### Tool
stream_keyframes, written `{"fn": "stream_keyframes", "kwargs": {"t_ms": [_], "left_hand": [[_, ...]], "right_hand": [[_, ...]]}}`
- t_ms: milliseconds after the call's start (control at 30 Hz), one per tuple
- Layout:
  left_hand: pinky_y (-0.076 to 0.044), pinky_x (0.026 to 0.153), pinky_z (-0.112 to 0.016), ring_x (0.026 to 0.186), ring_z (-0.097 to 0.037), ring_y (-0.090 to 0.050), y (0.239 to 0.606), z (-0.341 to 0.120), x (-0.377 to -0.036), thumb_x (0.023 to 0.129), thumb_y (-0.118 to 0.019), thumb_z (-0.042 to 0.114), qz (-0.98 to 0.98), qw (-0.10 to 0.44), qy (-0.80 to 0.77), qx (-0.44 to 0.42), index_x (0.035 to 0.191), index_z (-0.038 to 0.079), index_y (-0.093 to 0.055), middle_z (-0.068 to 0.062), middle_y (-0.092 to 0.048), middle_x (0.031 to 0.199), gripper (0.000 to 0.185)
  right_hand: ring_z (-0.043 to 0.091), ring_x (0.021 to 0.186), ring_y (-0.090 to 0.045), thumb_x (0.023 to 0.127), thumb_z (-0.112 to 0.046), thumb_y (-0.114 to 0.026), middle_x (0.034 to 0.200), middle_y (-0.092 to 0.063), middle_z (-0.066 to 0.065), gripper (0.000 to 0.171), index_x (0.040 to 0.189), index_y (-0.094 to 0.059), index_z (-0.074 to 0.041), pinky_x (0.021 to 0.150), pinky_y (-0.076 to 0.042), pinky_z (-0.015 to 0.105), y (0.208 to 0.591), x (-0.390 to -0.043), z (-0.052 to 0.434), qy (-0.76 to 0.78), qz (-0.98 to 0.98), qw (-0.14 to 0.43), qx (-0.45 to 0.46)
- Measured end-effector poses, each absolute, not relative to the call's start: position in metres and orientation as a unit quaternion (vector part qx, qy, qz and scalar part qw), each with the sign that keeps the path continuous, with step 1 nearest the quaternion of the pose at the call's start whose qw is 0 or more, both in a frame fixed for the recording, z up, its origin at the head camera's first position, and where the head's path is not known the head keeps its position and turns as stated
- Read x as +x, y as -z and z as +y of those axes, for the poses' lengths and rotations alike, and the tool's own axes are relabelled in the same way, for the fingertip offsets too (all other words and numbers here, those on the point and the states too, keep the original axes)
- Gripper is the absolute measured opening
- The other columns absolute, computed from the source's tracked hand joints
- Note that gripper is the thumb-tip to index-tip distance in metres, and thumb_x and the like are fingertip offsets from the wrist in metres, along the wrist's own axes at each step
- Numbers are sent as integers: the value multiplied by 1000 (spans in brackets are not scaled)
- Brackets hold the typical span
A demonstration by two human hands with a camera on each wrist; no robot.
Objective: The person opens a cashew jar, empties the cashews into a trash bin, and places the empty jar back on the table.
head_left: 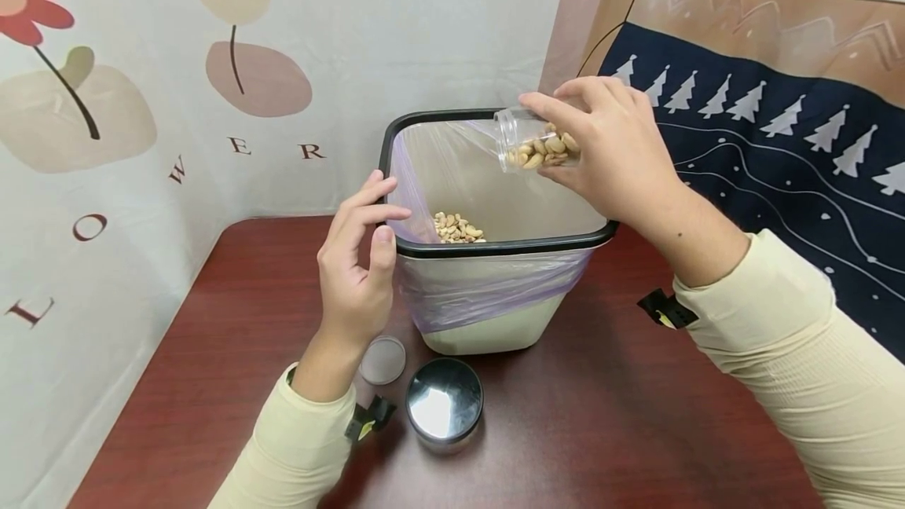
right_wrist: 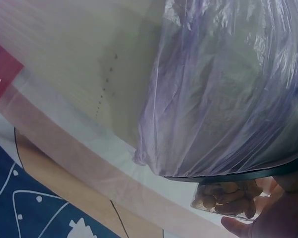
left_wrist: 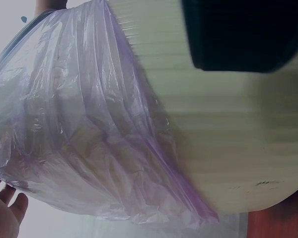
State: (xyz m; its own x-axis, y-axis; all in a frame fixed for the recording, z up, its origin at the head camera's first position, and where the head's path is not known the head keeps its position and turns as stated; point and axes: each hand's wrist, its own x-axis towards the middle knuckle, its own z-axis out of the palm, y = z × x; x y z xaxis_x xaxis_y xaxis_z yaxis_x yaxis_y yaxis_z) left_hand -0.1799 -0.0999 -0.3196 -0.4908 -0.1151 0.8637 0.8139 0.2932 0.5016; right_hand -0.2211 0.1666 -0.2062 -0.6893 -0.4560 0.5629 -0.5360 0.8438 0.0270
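1. Centrally in the head view stands one cream bin point(head_left: 488, 332) with a black rim point(head_left: 495, 246), lined with one purple-tinted plastic bag point(head_left: 488, 289) folded over its edge.
2. One small clear jar point(head_left: 530, 144), tilted with its mouth to the left, sits above the bin's upper right corner; the right hand point(head_left: 615, 151) grasps it with curled fingers.
3. Nuts show in two places: a handful inside the jar and a pile point(head_left: 458, 228) at the bottom of the bag.
4. One left hand point(head_left: 357, 265) rests at the bin's left rim, fingers loosely bent and touching the edge, gripping nothing.
5. Lower centre on the red-brown table point(head_left: 601, 415) lie two lids: one shiny metal lid point(head_left: 444, 408) and one smaller flat translucent disc point(head_left: 382, 360) just left of it.
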Motion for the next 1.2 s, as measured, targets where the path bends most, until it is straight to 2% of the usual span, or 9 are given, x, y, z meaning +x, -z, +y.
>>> {"fn": "stream_keyframes", "kwargs": {"t_ms": [533, 1200], "left_hand": [[-37, 116, -43, 135, -38, -52, 320, -100, -179, 101, -49, 39, -677, 434, 536, -257, 97, -1, -70, -16, -67, 126, 45], [-37, 116, -43, 135, -38, -52, 321, -98, -179, 100, -49, 36, -674, 436, 538, -260, 97, -1, -70, -16, -66, 126, 43]], "right_hand": [[41, 128, -45, 76, -17, -88, 130, -57, 19, 70, 139, -59, -24, 112, -28, 60, 204, -221, 164, -50, -915, 279, 285], [41, 128, -46, 75, -18, -88, 130, -57, 18, 71, 139, -58, -25, 113, -26, 61, 204, -220, 166, -35, -917, 273, 288]]}}
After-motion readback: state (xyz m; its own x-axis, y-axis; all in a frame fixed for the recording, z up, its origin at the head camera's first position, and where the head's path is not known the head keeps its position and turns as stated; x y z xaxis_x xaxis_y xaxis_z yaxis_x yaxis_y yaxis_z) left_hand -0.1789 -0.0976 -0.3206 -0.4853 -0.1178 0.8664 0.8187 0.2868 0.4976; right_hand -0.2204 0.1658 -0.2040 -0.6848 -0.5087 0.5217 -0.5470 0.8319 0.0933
